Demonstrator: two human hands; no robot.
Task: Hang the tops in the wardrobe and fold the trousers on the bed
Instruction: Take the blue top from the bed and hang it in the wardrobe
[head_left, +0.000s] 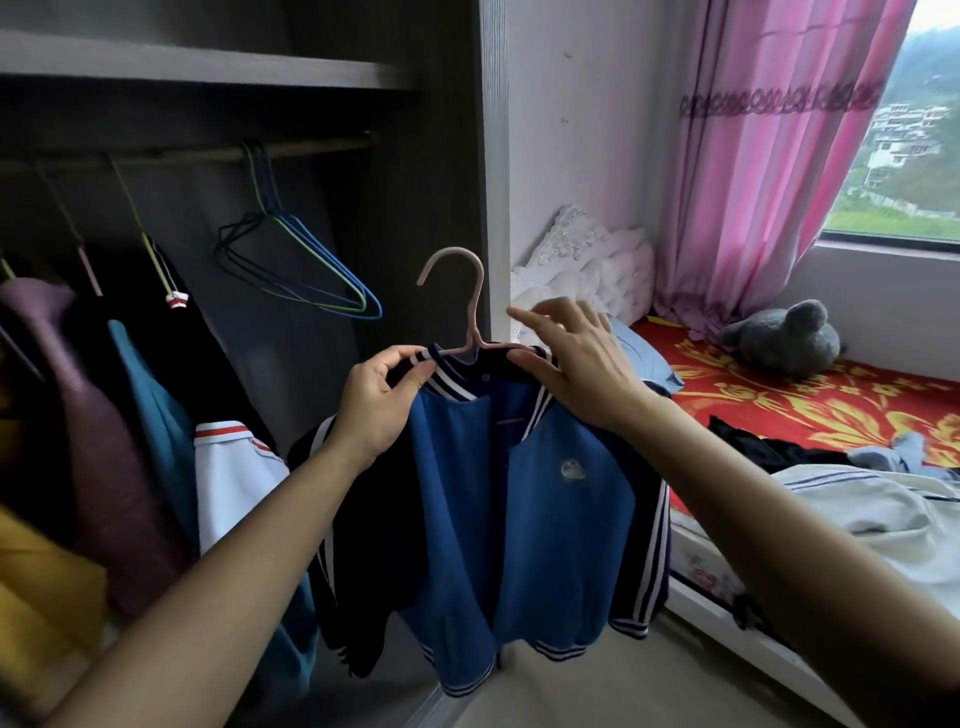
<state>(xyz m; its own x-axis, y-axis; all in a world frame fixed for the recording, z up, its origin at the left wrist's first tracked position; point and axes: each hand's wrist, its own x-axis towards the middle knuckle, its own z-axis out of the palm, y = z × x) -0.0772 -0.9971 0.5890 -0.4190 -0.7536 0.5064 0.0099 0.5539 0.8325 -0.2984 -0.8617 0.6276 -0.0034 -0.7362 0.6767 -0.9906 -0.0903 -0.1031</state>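
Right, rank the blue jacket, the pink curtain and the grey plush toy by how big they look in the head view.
1. blue jacket, though it is nearest the camera, which inflates it.
2. pink curtain, cut off by the frame's top edge.
3. grey plush toy, clearly smallest.

A pink curtain (753, 156) is hanging beside the window (914, 130). A grey plush toy (784, 338) is lying near its hem, and a white frilled pillow (587, 265) is leaning against the wall (571, 104).
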